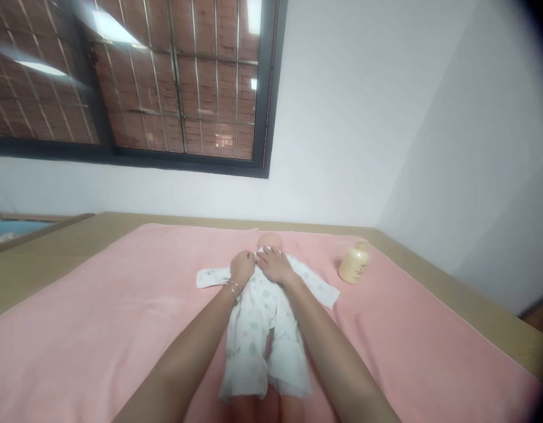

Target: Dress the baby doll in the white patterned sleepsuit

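Note:
A baby doll lies lengthwise in front of me, its smooth pinkish head (270, 240) at the far end and its bare lower legs toward me. It has on a white baby romper (254, 329) with small pale prints, both sleeves spread out sideways. My left hand (242, 267), with bracelets at the wrist, is closed at the romper's collar on the left; its fingertips are mostly hidden, and it seems to pinch the cloth. Flat on the upper chest rests my right hand (274, 264), fingers stretched out toward the neck. The doll's face is not visible.
A pink blanket (121, 305) covers the wooden table or bed top (430, 276). To the right of the doll stands a cream-yellow bottle (354, 263). White walls (342, 117) and a dark-framed, barred window (178, 88) are behind.

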Motion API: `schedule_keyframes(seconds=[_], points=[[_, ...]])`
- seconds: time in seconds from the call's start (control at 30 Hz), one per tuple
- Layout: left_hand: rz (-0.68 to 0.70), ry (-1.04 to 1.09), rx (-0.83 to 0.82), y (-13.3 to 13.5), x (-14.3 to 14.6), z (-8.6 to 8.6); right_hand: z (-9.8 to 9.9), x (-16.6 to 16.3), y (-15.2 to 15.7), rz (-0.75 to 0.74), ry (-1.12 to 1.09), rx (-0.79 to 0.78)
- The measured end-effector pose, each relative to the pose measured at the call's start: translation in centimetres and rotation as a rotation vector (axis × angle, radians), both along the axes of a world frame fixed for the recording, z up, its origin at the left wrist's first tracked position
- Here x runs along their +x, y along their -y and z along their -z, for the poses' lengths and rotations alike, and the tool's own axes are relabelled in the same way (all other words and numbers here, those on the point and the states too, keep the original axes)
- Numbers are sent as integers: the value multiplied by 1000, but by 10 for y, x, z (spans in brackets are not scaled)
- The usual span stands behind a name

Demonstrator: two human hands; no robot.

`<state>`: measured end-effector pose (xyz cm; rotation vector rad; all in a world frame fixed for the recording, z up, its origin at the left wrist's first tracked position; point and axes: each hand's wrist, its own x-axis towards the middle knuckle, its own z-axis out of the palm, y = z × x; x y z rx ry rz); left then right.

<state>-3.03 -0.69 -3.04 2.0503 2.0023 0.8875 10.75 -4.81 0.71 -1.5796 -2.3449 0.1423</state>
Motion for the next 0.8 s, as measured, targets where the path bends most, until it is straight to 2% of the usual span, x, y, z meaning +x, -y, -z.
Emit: schedule_keyframes(seconds=[0.27, 0.43, 0.53, 0.63, 0.7, 0.8], points=[[-19, 23, 3, 0, 1, 2, -3, 13, -5, 51, -39, -29], [-3, 46, -2, 0, -3, 3, -23, 28, 9, 272, -107, -236], [14, 36, 33, 0, -3, -7, -32, 32, 15, 320, -156, -229], [36, 53, 124, -2, 7, -22, -27, 28, 7, 317, -148, -181], [66, 85, 73, -4, 19, -30, -17, 23, -7, 352, -112, -162], [62, 52, -22, -6, 35, -32, -3, 20, -28, 351, -65, -143]])
